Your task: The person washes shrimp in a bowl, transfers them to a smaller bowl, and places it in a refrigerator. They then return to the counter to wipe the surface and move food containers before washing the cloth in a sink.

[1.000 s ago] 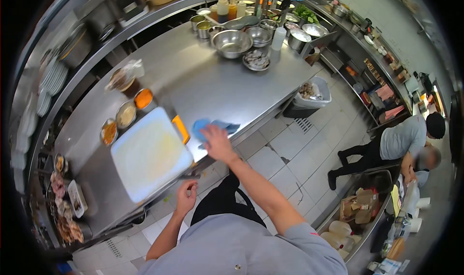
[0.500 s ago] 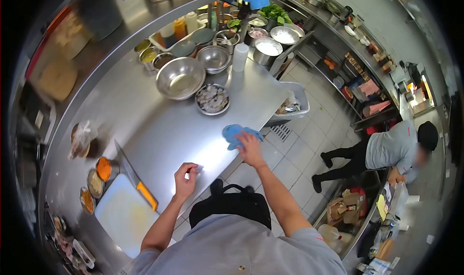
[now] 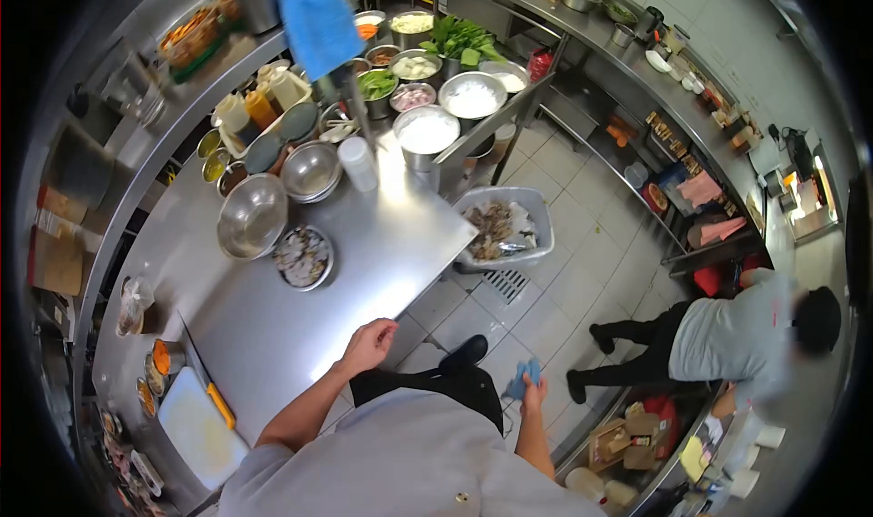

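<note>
My right hand [image 3: 535, 391] is closed on a blue cloth [image 3: 522, 378], away from the table and above the tiled floor. Over the front edge of the steel table [image 3: 364, 253] is my left hand [image 3: 371, 342], its fingers curled together; whether anything small is between them is hidden. A bowl of greyish food pieces [image 3: 303, 258] stands on the table beyond my left hand, beside a large empty metal bowl [image 3: 253, 217]. A white squeeze bottle [image 3: 357, 165] is upright farther back.
A knife with an orange handle [image 3: 220, 405] lies along a white cutting board [image 3: 195, 426]. A grey bin [image 3: 536, 235] holding scraps stands past the table's corner. Another person [image 3: 727, 326] leans over the right counter. A blue towel [image 3: 314, 26] hangs at the top.
My right hand has left the tabletop with the blue cloth and moved right, over the floor. The view has shifted and my body has turned toward the right.
</note>
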`<action>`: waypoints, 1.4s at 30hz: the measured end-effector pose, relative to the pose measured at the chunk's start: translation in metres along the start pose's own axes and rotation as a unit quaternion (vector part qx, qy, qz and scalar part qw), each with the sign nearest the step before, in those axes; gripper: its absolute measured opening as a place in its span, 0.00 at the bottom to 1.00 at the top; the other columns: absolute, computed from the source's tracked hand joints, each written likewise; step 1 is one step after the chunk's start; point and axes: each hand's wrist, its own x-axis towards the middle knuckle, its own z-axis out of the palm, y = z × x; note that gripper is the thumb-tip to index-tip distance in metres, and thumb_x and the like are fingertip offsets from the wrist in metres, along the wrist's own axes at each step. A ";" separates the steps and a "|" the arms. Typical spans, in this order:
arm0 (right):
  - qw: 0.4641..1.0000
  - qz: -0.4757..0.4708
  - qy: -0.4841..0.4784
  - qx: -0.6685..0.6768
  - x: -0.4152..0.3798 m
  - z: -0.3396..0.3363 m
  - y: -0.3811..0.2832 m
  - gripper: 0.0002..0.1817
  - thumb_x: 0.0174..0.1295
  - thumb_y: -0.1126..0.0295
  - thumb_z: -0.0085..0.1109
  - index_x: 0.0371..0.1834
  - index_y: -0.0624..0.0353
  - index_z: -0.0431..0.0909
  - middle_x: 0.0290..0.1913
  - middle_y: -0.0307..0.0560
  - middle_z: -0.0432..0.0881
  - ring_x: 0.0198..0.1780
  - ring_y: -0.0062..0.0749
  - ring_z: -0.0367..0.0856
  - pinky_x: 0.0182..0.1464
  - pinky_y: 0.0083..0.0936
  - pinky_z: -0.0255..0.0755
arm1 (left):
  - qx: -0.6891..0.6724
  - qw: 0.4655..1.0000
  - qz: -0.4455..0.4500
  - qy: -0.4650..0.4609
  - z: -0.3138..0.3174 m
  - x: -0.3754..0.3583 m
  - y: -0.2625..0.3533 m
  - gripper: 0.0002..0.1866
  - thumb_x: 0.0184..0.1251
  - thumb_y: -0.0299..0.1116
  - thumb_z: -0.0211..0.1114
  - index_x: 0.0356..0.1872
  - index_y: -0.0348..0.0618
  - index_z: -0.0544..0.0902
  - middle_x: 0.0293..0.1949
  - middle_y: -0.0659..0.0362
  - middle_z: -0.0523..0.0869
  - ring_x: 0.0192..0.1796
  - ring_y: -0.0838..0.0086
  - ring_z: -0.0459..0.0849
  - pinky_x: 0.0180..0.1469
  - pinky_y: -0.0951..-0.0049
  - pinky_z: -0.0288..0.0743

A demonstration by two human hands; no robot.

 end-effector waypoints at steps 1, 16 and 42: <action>0.999 0.023 0.028 0.015 0.009 -0.024 0.004 0.16 0.59 0.75 0.66 0.47 0.58 0.73 0.40 0.46 0.82 0.38 0.35 0.83 0.40 0.35 0.81 | 0.021 0.999 -0.006 -0.027 0.015 0.019 0.007 0.13 0.65 0.26 0.58 0.49 0.40 0.81 0.40 0.50 0.86 0.41 0.60 0.87 0.45 0.65 0.80; 0.956 0.100 -0.056 0.271 0.280 -0.044 -0.272 0.23 0.64 0.68 0.62 0.62 0.56 0.69 0.56 0.42 0.78 0.57 0.37 0.78 0.59 0.47 0.74 | 0.271 0.919 0.009 -0.288 0.203 0.323 0.104 0.19 0.60 0.37 0.64 0.52 0.42 0.80 0.47 0.44 0.86 0.52 0.49 0.83 0.55 0.54 0.77; 0.935 -0.322 -0.105 -0.106 0.884 0.042 -0.868 0.23 0.67 0.57 0.60 0.59 0.57 0.70 0.60 0.45 0.74 0.63 0.31 0.72 0.65 0.38 0.64 | 0.167 0.982 -0.025 -0.081 0.323 0.801 0.337 0.14 0.60 0.33 0.66 0.46 0.41 0.81 0.44 0.45 0.84 0.45 0.48 0.84 0.48 0.53 0.79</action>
